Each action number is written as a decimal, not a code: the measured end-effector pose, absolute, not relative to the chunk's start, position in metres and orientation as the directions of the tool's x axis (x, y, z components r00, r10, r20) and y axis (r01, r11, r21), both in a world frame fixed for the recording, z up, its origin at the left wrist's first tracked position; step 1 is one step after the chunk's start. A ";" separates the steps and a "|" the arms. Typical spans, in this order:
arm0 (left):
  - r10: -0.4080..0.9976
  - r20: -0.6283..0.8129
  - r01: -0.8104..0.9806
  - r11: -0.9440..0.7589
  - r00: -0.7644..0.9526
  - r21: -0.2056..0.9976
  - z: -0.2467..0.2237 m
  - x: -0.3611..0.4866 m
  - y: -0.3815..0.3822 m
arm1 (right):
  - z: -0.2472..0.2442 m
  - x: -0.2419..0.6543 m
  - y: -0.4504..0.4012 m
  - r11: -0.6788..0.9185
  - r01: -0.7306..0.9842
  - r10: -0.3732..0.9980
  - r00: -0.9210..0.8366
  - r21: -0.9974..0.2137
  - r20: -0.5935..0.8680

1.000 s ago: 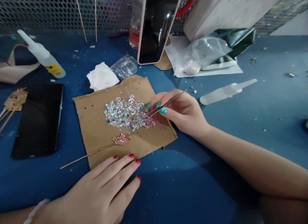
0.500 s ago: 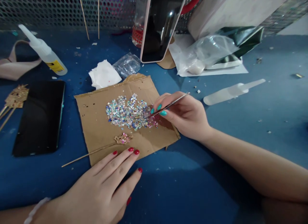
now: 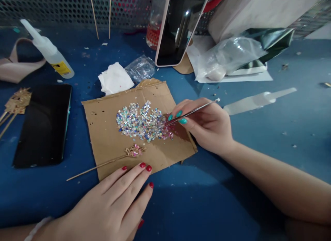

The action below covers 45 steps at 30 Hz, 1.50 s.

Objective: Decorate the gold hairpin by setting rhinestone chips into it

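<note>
My right hand point(image 3: 209, 127) pinches thin metal tweezers point(image 3: 192, 111), their tips at the right side of a heap of shiny small pieces point(image 3: 139, 122). The heap lies on a brown cardboard piece point(image 3: 108, 128); pink bits show at its right end. Below it, a thin stick point(image 3: 98, 166) with a gold ornament bearing pink pieces point(image 3: 135, 151) rests on the cardboard. My left hand point(image 3: 116, 203) lies flat with fingers spread, fingertips on the cardboard's lower edge, just below the stick. Whether the tweezer tips hold a piece cannot be made out.
A black phone point(image 3: 43, 125), gold ornaments on sticks point(image 3: 18, 103) and a yellow-labelled bottle point(image 3: 55, 56) lie left. Behind are white tissue point(image 3: 116, 78), an upright phone point(image 3: 179, 27) and a clear bag point(image 3: 230, 58). A second bottle point(image 3: 250, 103) lies right.
The view has shifted slightly, so most things appear a little further right. My right hand has drawn the tweezers slightly to the right over the heap. My left hand stays nearly still.
</note>
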State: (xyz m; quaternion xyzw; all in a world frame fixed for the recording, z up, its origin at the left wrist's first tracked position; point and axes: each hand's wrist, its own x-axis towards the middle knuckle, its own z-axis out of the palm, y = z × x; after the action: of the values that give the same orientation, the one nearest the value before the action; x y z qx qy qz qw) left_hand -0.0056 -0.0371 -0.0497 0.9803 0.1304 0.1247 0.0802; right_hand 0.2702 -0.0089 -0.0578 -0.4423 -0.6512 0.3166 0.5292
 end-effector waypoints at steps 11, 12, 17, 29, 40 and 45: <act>0.312 0.213 0.258 -0.934 0.926 0.246 -0.045 -0.002 -0.035 | -0.060 0.269 -0.009 0.417 0.284 0.903 -0.020 -0.863 0.430; 0.307 0.216 0.253 -0.936 0.927 0.245 -0.046 -0.002 -0.035 | -0.060 0.269 -0.010 0.420 0.289 0.901 -0.023 -0.860 0.433; 0.293 0.227 0.236 -0.940 0.929 0.248 -0.048 -0.003 -0.035 | -0.060 0.269 -0.010 0.435 0.283 0.897 -0.048 -0.855 0.440; 0.153 0.205 0.117 -0.977 0.967 0.176 -0.048 -0.010 -0.034 | -0.061 0.271 -0.014 0.487 0.369 0.871 -0.149 -0.791 0.467; 0.173 0.191 0.126 -0.964 0.966 0.236 -0.053 -0.012 -0.035 | -0.055 0.265 -0.015 0.607 0.364 0.794 -0.289 -0.706 0.534; 0.186 0.171 0.142 -0.960 0.968 0.239 -0.055 -0.013 -0.037 | -0.052 0.265 -0.016 0.604 0.380 0.797 -0.301 -0.700 0.524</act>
State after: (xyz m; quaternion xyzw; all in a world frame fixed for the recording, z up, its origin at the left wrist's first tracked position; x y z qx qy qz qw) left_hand -0.0130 -0.0370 -0.0550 0.9854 0.0833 0.0964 0.1133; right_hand 0.2647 -0.0160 -0.0522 -0.3805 -0.7730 0.2302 0.4525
